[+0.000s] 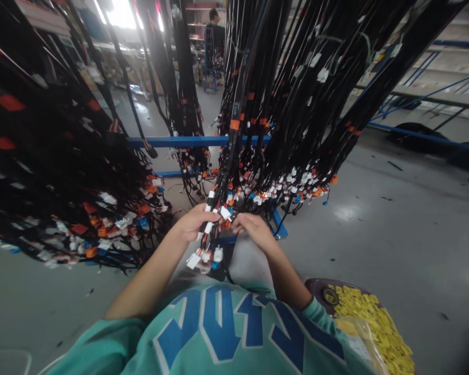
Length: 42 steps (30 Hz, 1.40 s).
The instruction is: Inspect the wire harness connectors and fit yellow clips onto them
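One wire bundle [229, 156] hangs near the person, its white connectors [218, 254] dangling lowest. The left hand [195, 221] clamps it, thumb across the front; the right hand [256, 230] curls just beside, slightly apart from the left, and whether it pinches anything cannot be told. A tug could snag a connector among the crowded harnesses [293, 140] beyond, straining thin wires. Similar black strands lying so close could also be mistaken for this bundle's own.
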Tool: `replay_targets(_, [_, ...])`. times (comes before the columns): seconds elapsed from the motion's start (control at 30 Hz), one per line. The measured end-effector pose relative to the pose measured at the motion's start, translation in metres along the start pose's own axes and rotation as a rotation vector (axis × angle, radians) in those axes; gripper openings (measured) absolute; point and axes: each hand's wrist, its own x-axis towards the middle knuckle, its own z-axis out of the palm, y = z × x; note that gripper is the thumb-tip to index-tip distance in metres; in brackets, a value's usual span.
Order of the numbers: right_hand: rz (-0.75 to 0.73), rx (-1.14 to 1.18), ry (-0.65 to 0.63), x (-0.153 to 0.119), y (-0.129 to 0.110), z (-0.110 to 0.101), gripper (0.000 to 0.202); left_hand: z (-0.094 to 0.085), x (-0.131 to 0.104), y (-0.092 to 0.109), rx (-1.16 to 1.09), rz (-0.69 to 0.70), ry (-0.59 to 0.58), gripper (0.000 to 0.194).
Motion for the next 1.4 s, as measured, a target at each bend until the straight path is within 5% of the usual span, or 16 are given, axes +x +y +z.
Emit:
replay_targets(0.1, [-0.091,-0.224,0.254,0.022,0.000,0.004,0.019,-0.002,0.000,0.000,-0.057,-0.050,-0.086,0.019])
replay_targets(0.23, [-0.055,-0.362,0.253,0.039,-0.006,0.025,0.014,-0.005,-0.001,-0.002,-0.083,-0.060,-0.146,0.017])
replay_targets(0.37, [0.135,0.217,0.138,0.042,-0.005,0.032,0.014,-0.018,-0.004,0.000,-0.058,-0.038,-0.111,0.018])
replay_targets(0.53, [0.364,0.936,-0.062,0.038,-0.012,0.016,0.027,-0.028,-0.002,0.000,-0.048,-0.012,-0.057,0.017])
replay_targets(0.7, [0.443,1.171,-0.021,0.033,-0.030,0.008,0.039,-0.025,0.005,-0.002,-0.038,-0.050,-0.061,0.019])
replay_targets(0.83, [0.372,1.077,-0.033,0.028,-0.036,0.010,0.039,-0.024,0.004,-0.002,-0.047,-0.042,-0.065,0.019])
replay_targets(0.93, [0.247,0.770,-0.034,0.028,-0.027,0.009,0.045,-0.019,0.000,0.002,-0.045,-0.028,-0.049,0.020])
replay_targets(1.13, [0.060,0.198,0.417,0.050,0.006,0.000,0.063,0.006,-0.014,0.001,0.108,0.031,0.042,0.026])
replay_targets(1.23, [-0.069,0.267,0.314,0.066,0.004,0.006,0.075,0.023,-0.020,-0.006,0.264,0.107,0.069,0.028])
replay_targets(1.4, [-0.150,0.436,-0.057,0.066,-0.020,0.023,0.087,0.034,-0.046,-0.001,0.840,0.295,0.202,0.037])
